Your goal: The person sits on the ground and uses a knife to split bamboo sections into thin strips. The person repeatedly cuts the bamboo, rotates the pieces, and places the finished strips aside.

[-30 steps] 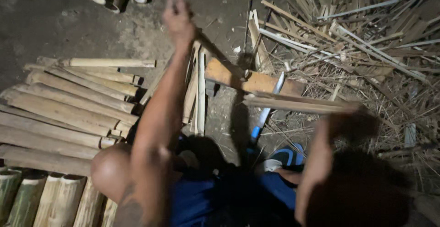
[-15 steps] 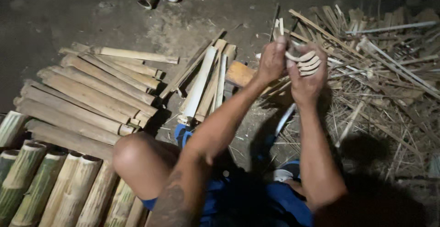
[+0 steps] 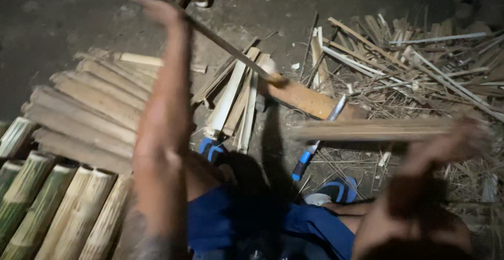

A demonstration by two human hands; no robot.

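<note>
Now left hand (image 3: 152, 5) strip (image 3: 226, 44) slants down-right; right hand (image 3: 451, 142) strip (image 3: 367, 130) horiz.

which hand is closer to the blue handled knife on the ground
Right. The right hand, holding a bamboo strip, is just right of the knife. The left hand is raised far up-left with a thin stick.

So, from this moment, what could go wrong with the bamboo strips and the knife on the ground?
1. The left hand holds a long thin strip stretched out over the wooden block; it may whip or splinter.
2. The right hand holds a blurred bundle of strips; sharp edges could cut the fingers.
3. The blue-handled knife lies bare between the feet, easy to step on.
</note>
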